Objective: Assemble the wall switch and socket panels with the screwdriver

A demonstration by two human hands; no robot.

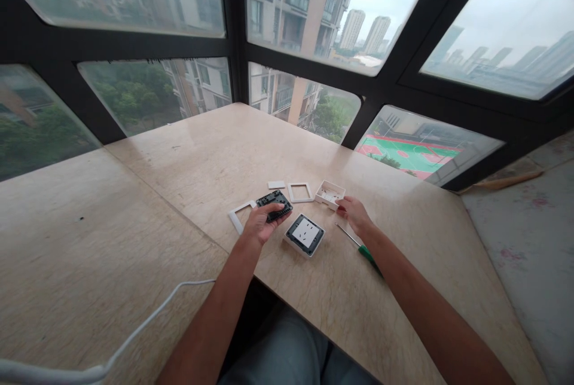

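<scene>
My left hand (pixel 265 221) grips a black-backed switch module (pixel 272 198), thumb on top and fingers beneath. At the near corner of an open white mounting box (pixel 329 192), my right hand (pixel 354 215) has its fingers closed on the box wall. Between my hands sits a wall socket (pixel 305 235) with a white face in a black frame, set on a white box. A screwdriver (pixel 361 246) with a green handle lies beside my right forearm, which covers the handle's end. Behind the module, a white frame (pixel 240 216) is partly hidden by my left hand.
A second white frame (pixel 300 192) and a small white plate (pixel 276 185) lie farther back on the marble-like counter (pixel 201 164). A white cable (pixel 156 311) runs along the left front. Dark-framed windows (pixel 237 44) border the back, and a patterned wall (pixel 529 241) stands at right.
</scene>
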